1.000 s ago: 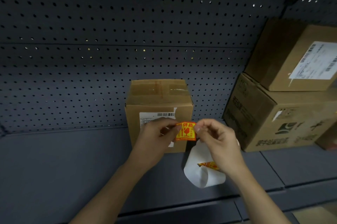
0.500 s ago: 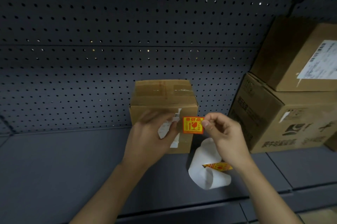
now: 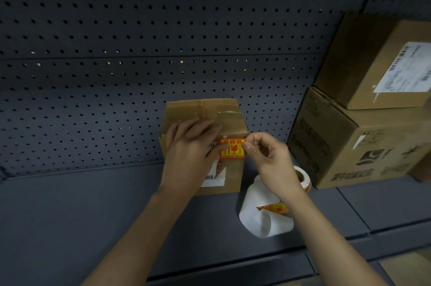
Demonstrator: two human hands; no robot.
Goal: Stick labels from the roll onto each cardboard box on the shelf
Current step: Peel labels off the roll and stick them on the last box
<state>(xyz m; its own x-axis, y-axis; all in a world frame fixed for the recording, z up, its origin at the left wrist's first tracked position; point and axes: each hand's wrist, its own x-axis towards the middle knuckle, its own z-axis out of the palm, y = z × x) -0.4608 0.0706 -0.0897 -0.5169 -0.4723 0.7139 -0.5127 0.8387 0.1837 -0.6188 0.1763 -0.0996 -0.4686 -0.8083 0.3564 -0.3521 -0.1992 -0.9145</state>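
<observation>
- Head view: label [image 3: 232,148] is pinched by right hand [image 3: 268,157] at box [image 3: 203,108] front, to be stuck.
- Left of the pinch, box is steadied by flat left hand [image 3: 189,146].

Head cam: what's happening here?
A person is applying an orange label to the front of the small cardboard box on the shelf. The right hand pinches the label's right edge; the left hand lies flat on the box, steadying it. The label roll sits on the shelf beside the box. Two stacked boxes stand to the right.
</observation>
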